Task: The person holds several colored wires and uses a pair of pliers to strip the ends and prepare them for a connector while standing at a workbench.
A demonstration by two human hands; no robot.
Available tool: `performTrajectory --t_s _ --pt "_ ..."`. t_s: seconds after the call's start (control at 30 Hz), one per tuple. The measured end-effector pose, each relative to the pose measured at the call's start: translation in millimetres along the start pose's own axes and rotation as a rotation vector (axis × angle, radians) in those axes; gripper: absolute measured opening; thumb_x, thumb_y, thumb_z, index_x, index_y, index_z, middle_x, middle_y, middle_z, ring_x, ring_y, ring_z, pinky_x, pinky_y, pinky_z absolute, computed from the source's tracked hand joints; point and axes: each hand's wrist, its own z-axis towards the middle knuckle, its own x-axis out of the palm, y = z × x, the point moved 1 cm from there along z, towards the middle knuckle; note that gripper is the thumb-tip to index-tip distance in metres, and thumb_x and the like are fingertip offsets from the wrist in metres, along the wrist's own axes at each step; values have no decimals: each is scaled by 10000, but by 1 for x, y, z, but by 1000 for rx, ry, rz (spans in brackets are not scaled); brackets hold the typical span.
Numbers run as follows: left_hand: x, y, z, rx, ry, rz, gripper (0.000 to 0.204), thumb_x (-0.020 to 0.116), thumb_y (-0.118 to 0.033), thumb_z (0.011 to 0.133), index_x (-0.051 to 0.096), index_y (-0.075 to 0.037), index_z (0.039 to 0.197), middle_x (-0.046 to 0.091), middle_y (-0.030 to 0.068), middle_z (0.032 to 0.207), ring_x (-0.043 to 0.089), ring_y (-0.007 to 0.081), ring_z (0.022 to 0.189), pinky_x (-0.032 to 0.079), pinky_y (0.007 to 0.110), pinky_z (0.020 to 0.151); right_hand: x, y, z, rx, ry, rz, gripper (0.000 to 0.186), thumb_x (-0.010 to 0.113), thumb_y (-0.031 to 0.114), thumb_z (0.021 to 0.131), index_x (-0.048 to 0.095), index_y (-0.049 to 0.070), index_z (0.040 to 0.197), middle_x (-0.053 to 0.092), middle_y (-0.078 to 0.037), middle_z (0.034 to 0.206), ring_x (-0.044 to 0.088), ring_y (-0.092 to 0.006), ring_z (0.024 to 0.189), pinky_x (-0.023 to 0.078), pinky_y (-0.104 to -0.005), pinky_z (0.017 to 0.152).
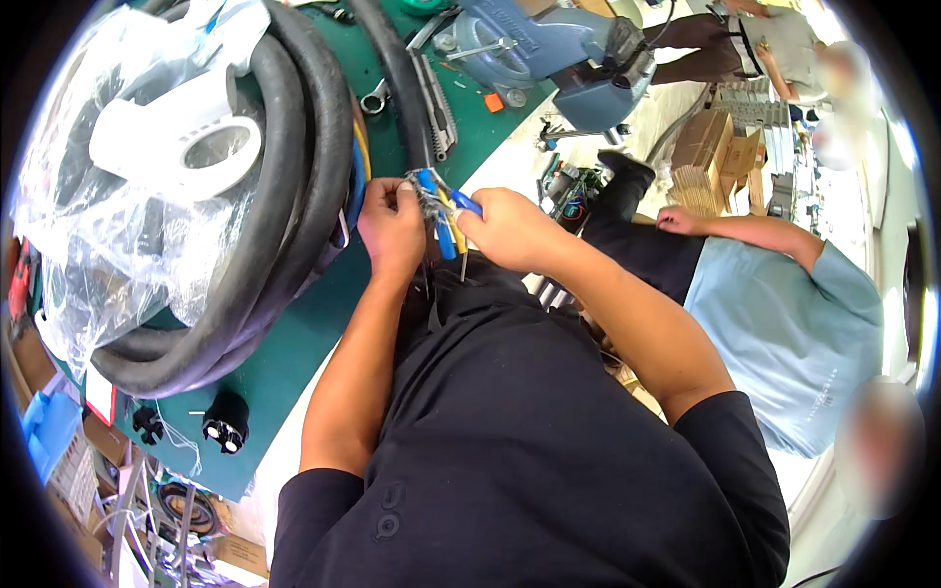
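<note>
A green desk (304, 338) fills the left side, with a blue-grey vise (520, 44) near its far edge and an orange block (493, 102) close by. To the right, a person in a light blue shirt (774, 314) and another person (789, 49) occupy the room, near cardboard boxes (701, 147) whose contents I cannot make out. On the desk, clear plastic wrapping (98, 225) lies with a white plastic part (137, 147), inside it or on top, I cannot tell which, beside a thick black coil (279, 108). A black cylindrical part (225, 421) sits nearer the desk's lower edge. A black cable (397, 83) runs down to between the two hands, its end splitting into blue and yellow wires (446, 235) and silvery strands. The left hand (394, 220) pinches at the strands from one side; the right hand (500, 225), fingers curled, grips a blue piece (466, 203) just beside them.
</note>
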Motion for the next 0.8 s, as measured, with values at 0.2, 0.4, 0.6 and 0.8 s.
performTrajectory --t_s 0.2,0.4,0.6,0.8 --pt "3 6 3 26 25 -38 106 577 -100 913 572 3 891 572 16 750 500 71 640 418 245 574 0 -13 11 211 279 319 281 504 180 837 602 -59 947 652 -122 833 642 -176 698 504 -311 611" --pt "4 6 2 1 -14 -66 128 588 -114 901 581 11 875 621 66 766 571 126 681 479 289 655 -11 7 34 299 407 282 281 489 205 861 591 -44 939 653 -136 834 653 -206 671 537 -356 622" --pt "4 -2 -1 56 -60 37 124 586 -118 900 581 4 879 622 77 743 575 144 645 478 301 635 -9 15 45 347 449 198 286 477 220 857 587 -34 926 652 -143 830 663 -226 698 551 -390 623" --pt "2 -14 -4 4 -28 47 111 580 -94 905 579 16 886 622 76 789 579 139 717 469 290 681 -7 15 46 355 445 174 306 459 224 854 596 -40 926 653 -146 824 662 -223 692 555 -391 619"
